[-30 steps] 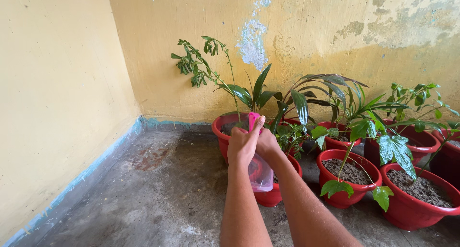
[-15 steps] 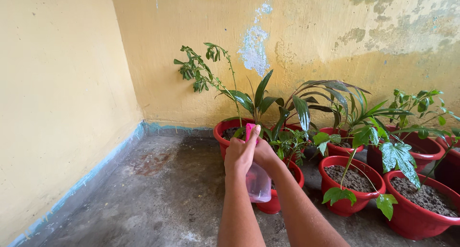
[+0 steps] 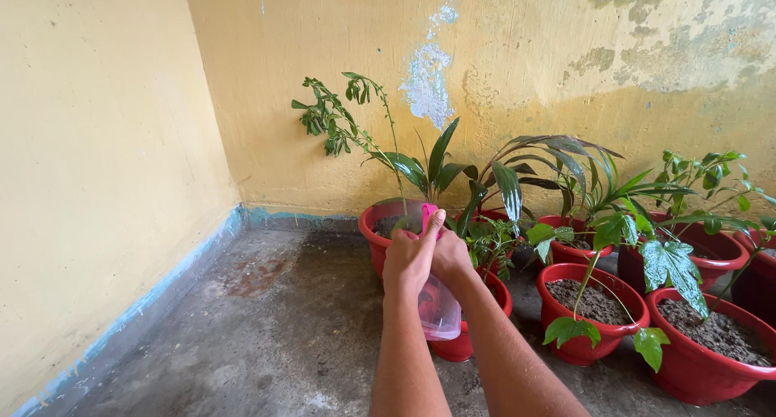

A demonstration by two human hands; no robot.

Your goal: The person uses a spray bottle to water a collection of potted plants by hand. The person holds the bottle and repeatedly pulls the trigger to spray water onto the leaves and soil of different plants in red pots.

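Both hands meet on one small spray bottle [image 3: 437,304], clear-bodied with a pink head, held out in front of the person just above the near red pot [image 3: 467,336] and pointed toward the back corner pot [image 3: 377,227] with its tall leafy stem [image 3: 356,122]; the left hand [image 3: 410,258] is wrapped around the top of the bottle from the left, fingers closed and the thumb stretched up along the pink trigger head [image 3: 427,217]; the right hand [image 3: 451,255] closes in from the other side, touching the left, though how its fingers lie on the bottle is hidden behind the knuckles and I cannot tell; both forearms run up from the bottom edge, nearly parallel and close together, wrists straight. As a judgement, the hold looks crowded at the head while the clear body hangs free below; wet plastic could twist or slip between the palms, and a dropped bottle would land on the pot rim or the concrete floor [image 3: 267,336]; the nozzle sits very near the drooping strap-like leaves [image 3: 509,187], so a forward nudge could bend or snag them; a tilted nozzle would wet the peeling yellow wall [image 3: 501,69] instead of the foliage.
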